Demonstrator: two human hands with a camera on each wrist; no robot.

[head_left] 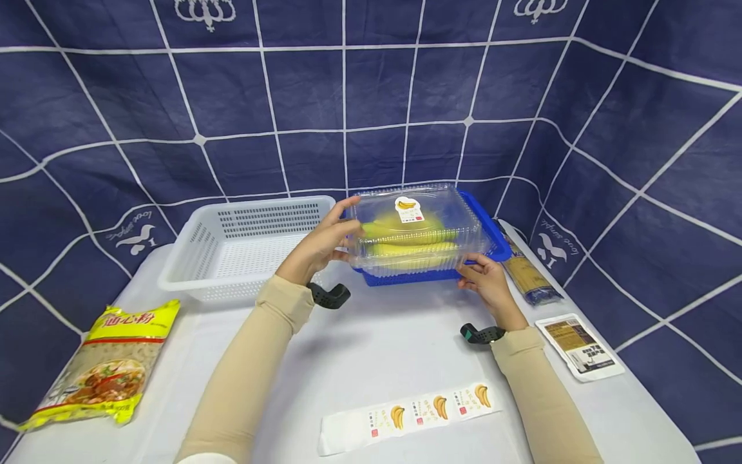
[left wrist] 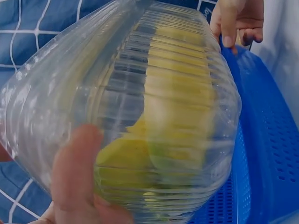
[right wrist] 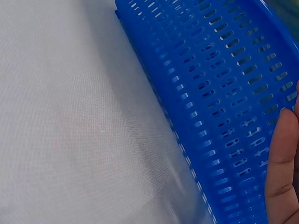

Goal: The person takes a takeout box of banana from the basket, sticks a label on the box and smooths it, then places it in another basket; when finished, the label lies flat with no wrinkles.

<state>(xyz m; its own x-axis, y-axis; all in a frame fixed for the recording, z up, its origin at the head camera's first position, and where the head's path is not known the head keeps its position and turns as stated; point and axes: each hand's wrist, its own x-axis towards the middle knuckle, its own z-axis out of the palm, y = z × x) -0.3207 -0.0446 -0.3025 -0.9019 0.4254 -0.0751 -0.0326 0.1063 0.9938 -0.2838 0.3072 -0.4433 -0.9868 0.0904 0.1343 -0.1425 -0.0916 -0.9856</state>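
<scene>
A clear plastic lidded box (head_left: 414, 258) hangs tilted over the blue basket (head_left: 487, 222), with long yellow-green fruit like bananas (left wrist: 180, 88) inside. A banana-picture sticker (head_left: 409, 210) is on its lid. My left hand (head_left: 324, 241) grips the box's left end; its thumb (left wrist: 74, 172) presses on the plastic in the left wrist view. At the box's front right corner, my right hand (head_left: 489, 287) holds the edge with bent fingers. In the right wrist view one right finger (right wrist: 281, 168) shows beside the basket's slotted wall, and its grip on the box is out of frame.
A white basket (head_left: 249, 283) stands left of the blue one. A yellow pasta bag (head_left: 110, 364) lies front left. A sticker strip (head_left: 411, 415) lies at the table's front. On the right are a noodle packet (head_left: 530, 274) and a flat white-edged packet (head_left: 580, 347).
</scene>
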